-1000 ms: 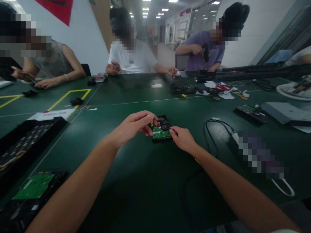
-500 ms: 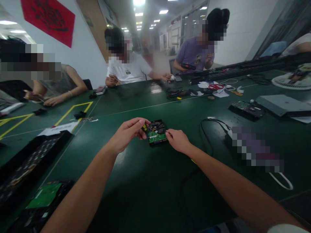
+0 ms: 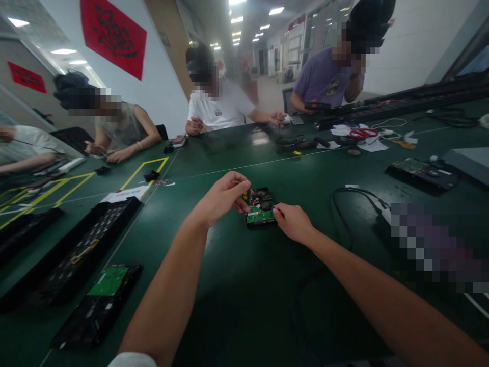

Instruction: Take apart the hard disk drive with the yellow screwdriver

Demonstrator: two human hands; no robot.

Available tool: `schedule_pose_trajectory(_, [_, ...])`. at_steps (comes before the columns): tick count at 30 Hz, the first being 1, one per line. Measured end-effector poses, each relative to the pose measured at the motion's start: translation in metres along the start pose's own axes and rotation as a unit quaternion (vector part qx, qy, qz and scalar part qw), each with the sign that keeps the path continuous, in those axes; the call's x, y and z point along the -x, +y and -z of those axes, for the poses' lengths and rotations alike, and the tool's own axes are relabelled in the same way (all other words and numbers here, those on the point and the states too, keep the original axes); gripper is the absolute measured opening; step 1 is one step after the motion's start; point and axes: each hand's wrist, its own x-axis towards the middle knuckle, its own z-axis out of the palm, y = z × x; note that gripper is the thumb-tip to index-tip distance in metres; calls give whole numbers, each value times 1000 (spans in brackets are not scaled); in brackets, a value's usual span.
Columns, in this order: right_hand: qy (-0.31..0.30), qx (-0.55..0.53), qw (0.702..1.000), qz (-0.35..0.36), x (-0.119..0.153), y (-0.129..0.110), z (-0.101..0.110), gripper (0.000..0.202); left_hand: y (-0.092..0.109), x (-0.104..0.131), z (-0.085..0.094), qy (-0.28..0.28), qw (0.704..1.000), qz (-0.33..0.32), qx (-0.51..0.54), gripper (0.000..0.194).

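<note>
A black drive-like device with a green circuit board (image 3: 260, 215) lies on the dark green table in front of me. My left hand (image 3: 228, 196) is at its left side, fingers closed round a small black and yellow tool (image 3: 246, 194) held over the device. On the right edge of the device, my right hand (image 3: 292, 220) pinches with thumb and forefinger.
Long black trays (image 3: 72, 255) and another device with a green board (image 3: 109, 282) lie left. Right are a black cable (image 3: 336, 204), a blurred-out object (image 3: 435, 244), another drive (image 3: 424, 173) and red scissors (image 3: 362, 133). Several people sit across the table (image 3: 214, 158).
The view has swung left, so things appear further right. My left hand has risen a little, with the tool now more upright over the device. My right hand stays on the device's edge.
</note>
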Motion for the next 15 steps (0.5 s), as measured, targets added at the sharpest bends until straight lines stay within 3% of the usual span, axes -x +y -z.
schedule_pose_trajectory(7, [1, -6, 1000, 3, 1, 2, -4, 31, -5, -1, -2, 55, 997, -42, -22, 22])
schedule_pose_trajectory(12, [5, -13, 1000, 4, 1, 2, -4, 34, -7, -1, 1, -2, 998, -66, -14, 22])
schedule_pose_trajectory(15, [4, -11, 1000, 5, 0, 2, -4, 34, -5, -1, 5, 3, 998, -55, 14, 19])
